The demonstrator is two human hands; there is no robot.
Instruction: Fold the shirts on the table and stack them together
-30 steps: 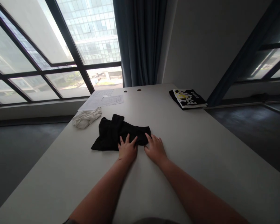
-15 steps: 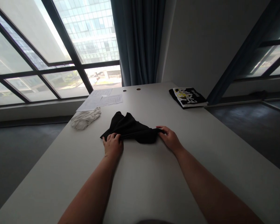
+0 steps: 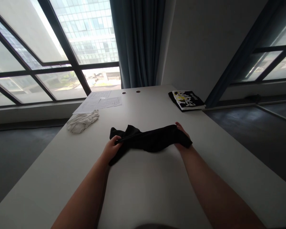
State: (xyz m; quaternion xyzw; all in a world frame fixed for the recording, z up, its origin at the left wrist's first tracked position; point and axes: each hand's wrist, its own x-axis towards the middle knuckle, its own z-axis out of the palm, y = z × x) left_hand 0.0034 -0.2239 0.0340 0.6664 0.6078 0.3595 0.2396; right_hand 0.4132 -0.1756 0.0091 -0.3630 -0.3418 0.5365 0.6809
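The person has both hands on a black cloth [image 3: 154, 140], which spans between them over the middle of the tabletop [image 3: 145, 181], well in from the left and right edges. The left hand [image 3: 113, 148] pinches the gathered left part, thumb and fingers closed on a fold. The right hand [image 3: 183, 129] is at the other end, where the cloth drapes over it; a few fingers show past the cloth's far side, but the palm is hidden, so whether it grips cannot be told.

The handling of the cloth looks only partly done. The stretch between the hands is drawn out lengthwise, while the left part is bunched, with folds standing up and a corner hanging toward the near edge. Judging by that, those folds remain unsettled, and the cloth does not lie flat.

Neither hand touches the other things. A crumpled white cloth [image 3: 83, 121] lies by the left edge, next to papers [image 3: 88, 104] near the far left corner; a black printed stack [image 3: 189, 101] sits toward the far right corner.
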